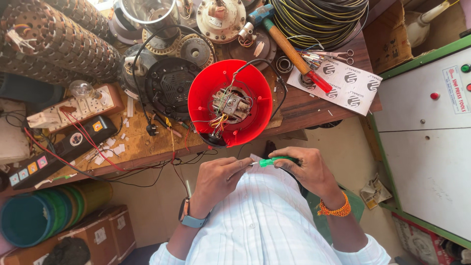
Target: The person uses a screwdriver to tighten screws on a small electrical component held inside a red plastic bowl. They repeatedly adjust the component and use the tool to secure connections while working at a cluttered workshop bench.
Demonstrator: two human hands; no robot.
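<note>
My right hand (309,169) grips a small green-handled screwdriver (274,160), its tip pointing left toward my left hand (218,176). The fingers of my left hand are pinched around the screwdriver's tip and a small pale piece; what that piece is I cannot tell. Both hands are held close to my chest, just below the table edge. Right above them on the wooden table (304,110) lies a red round appliance housing (230,100), opened up, with a metal switch block and coloured wires inside. My left wrist wears a watch, my right an orange bead band.
A hammer with a red grip (289,49) lies on a white printed sheet. Coiled cable (319,19), motor parts (171,81), a switch board with a bulb (81,105) and a black tester (64,149) crowd the table. A white machine cabinet (427,137) stands right; stacked basins (44,213) lower left.
</note>
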